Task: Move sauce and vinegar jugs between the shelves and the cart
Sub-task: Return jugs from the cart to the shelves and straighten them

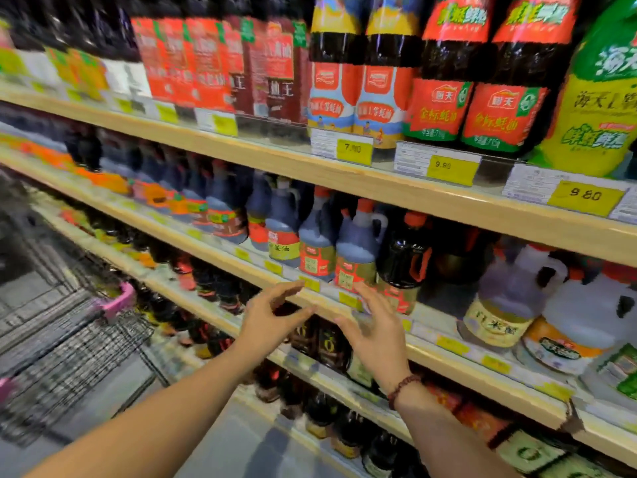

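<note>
My left hand (272, 317) and right hand (377, 334) hover spread and empty before the dark red-capped plastic jugs (355, 251) on the far wooden shelf (458, 369), so tightly packed a clumsy grab could topple neighbours.

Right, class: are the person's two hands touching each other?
Apart. The head view shows the shelf edge between the left hand and the right hand.

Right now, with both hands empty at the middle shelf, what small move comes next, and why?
Probably reach the right hand forward to the dark plastic jug with the orange cap and red label directly beyond its fingers. Both hands are open and hold nothing, and the left hand hovers beside it.
</note>
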A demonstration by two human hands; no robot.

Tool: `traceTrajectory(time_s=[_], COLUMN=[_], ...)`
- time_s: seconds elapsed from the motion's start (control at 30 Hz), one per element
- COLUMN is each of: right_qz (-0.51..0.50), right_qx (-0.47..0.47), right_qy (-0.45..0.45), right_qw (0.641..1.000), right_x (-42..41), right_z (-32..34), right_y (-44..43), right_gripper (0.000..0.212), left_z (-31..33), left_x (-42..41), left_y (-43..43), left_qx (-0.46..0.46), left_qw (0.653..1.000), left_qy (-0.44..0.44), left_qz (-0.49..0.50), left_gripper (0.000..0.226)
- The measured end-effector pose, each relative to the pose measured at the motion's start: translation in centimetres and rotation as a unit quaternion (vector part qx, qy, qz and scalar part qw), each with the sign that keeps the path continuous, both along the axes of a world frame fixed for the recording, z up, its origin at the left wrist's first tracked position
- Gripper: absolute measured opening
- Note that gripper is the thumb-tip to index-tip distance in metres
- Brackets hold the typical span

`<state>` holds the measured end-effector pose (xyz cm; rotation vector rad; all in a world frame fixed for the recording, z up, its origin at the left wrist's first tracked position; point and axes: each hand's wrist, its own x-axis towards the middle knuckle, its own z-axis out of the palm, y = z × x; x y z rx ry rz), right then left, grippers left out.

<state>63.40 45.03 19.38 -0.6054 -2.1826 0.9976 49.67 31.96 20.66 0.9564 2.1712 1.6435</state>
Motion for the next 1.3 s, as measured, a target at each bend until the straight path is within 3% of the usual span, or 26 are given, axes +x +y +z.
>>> traceTrajectory(time_s=[0.7,1.0,1.3], right_qz=[0.215,0.233,0.171], right_qx=[0.05,0.053,0.037], right_qy=[-0.037,-0.033,-0.016], right_qw=[0.975,0.97,0.984], right_x=[-26.7,-34.2,-42.6], right_z=[2.0,0.8,-0.1], right_y=[-23.8,-24.4,-17.8], right_gripper=[0.061,0.058,0.057], left_z=[0.0,-0.8,0.1], left_x=[-19.5,-25.6,-35.2], left_y=[-30.6,-30.6,-23.1], left_qx=[0.042,0.062,0.065], left_qw=[0.971,0.966,0.979], left_qy=[-0.01,-0.033,-0.023], left_qz=[0.236,0.248,0.192], left_gripper=[0.052,0.053,0.048])
